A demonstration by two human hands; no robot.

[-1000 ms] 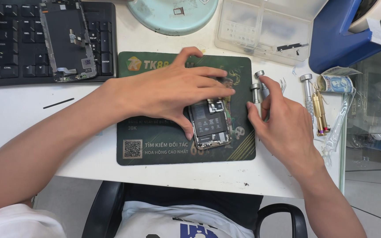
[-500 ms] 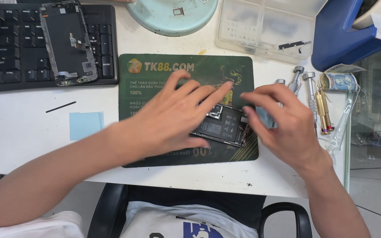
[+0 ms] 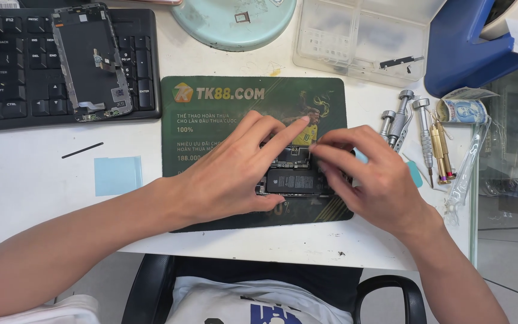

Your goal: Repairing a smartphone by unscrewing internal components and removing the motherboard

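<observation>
An opened phone body with its battery and boards showing lies sideways on a dark green mat. My left hand rests over its left end, fingers spread, thumb under its lower edge. On the right end lies my right hand, its fingertips pinched over the phone's top edge near the board. Whether the fingers hold a small part is hidden.
A detached phone screen lies on a black keyboard at the upper left. Several screwdrivers lie right of the mat. A round pale plate, a clear plastic box, a blue tape holder and a blue square are nearby.
The phone has been turned from upright to sideways on the mat. My right hand let go of the screwdriver and moved onto the phone. My left hand shifted along with it.
</observation>
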